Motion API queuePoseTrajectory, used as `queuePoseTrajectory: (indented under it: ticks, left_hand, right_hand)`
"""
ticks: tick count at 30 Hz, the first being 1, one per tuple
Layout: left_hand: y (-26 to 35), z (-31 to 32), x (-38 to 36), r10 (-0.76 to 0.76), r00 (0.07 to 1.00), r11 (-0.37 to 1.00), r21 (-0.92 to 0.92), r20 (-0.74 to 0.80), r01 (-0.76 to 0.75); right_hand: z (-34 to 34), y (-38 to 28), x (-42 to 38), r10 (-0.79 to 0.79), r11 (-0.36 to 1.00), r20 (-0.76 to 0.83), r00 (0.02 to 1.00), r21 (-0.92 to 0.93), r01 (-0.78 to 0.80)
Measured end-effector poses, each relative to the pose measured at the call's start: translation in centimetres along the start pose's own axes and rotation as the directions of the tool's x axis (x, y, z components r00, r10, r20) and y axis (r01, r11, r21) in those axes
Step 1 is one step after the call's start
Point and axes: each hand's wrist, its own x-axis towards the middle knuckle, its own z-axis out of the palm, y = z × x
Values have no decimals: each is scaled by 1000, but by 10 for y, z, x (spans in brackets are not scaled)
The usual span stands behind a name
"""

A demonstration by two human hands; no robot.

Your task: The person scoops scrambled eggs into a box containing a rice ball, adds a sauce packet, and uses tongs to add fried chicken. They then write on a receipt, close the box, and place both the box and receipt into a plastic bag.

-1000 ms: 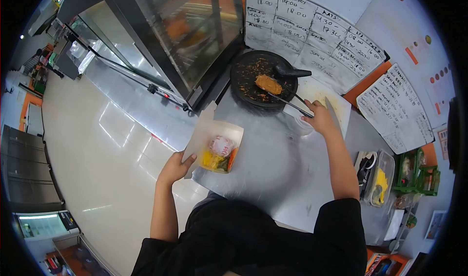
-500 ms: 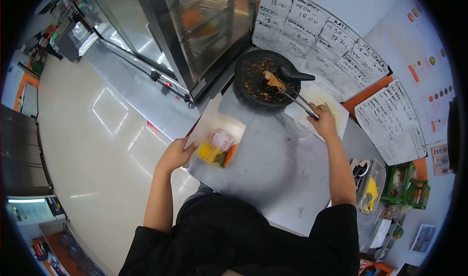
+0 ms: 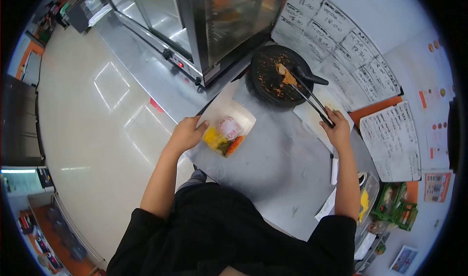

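My left hand (image 3: 187, 134) grips the left side of an open paper food box (image 3: 247, 118) at the counter's edge. Inside lie a round bundle in printed wrap (image 3: 228, 128), yellow shreds (image 3: 212, 137), something green and an orange-red slice (image 3: 236, 144). My right hand (image 3: 338, 130) is closed round the handles of metal tongs (image 3: 312, 102). Their tips pinch a browned piece of food, seemingly fried chicken (image 3: 287, 76), in a black stone mortar (image 3: 267, 92). Reddish-orange bits are spread over the mortar's bowl, and a dark pestle (image 3: 316, 79) rests across its right rim.
A glass-walled cabinet (image 3: 197, 37) stands behind the box. Handwritten boards (image 3: 336, 47) lean along the wall. A white board (image 3: 312, 122) lies under my right hand, near a white-handled tool (image 3: 334, 170). Green baskets (image 3: 392, 200) and a tub of yellow shreds (image 3: 373, 188) are at right.
The view has turned slightly, shifting the mortar and box rightward in the picture. Both hands keep their holds, and the tongs still have the browned piece in the mortar.
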Motion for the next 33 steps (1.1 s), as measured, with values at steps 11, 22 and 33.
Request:
queuePoseTrajectory:
  ticks: [11,22,33]
  left_hand:
    - [6,5,0,-38,999,999,-10,-27,38]
    - [21,-5,-10,-37,998,999,-24,52,38]
    - [11,-3,-12,-32,998,998,-60,48,35]
  right_hand:
    - [-15,-81,-46,-122,926,234,965,375,26]
    - [29,-144,-64,-30,975,347,937,-198,105]
    - [-46,-162,-52,-59,966,447,892,-201,165]
